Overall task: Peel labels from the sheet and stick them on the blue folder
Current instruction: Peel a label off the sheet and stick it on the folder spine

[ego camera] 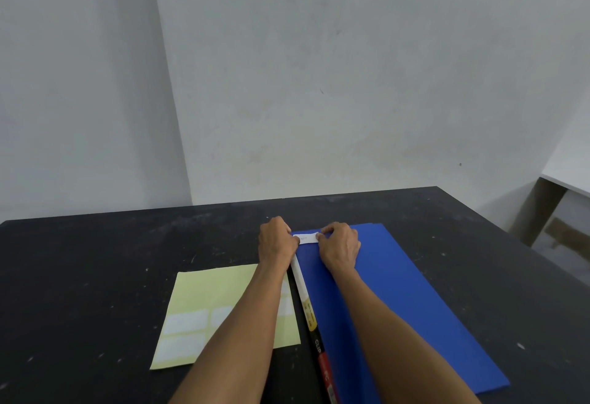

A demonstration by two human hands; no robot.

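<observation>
A blue folder (396, 295) lies on the black table, right of centre, with a white spine bar (301, 285) along its left edge. A small white label (307, 238) lies at the folder's far left corner. My left hand (276, 240) pinches the label's left end and my right hand (340, 247) pinches its right end. The pale yellow label sheet (217, 311) lies flat to the left of the folder, with a few white labels on its near part; my left forearm crosses over it.
The black table (95, 260) reaches to a grey wall behind. Its right edge drops off near a white shelf (568, 180) at the far right.
</observation>
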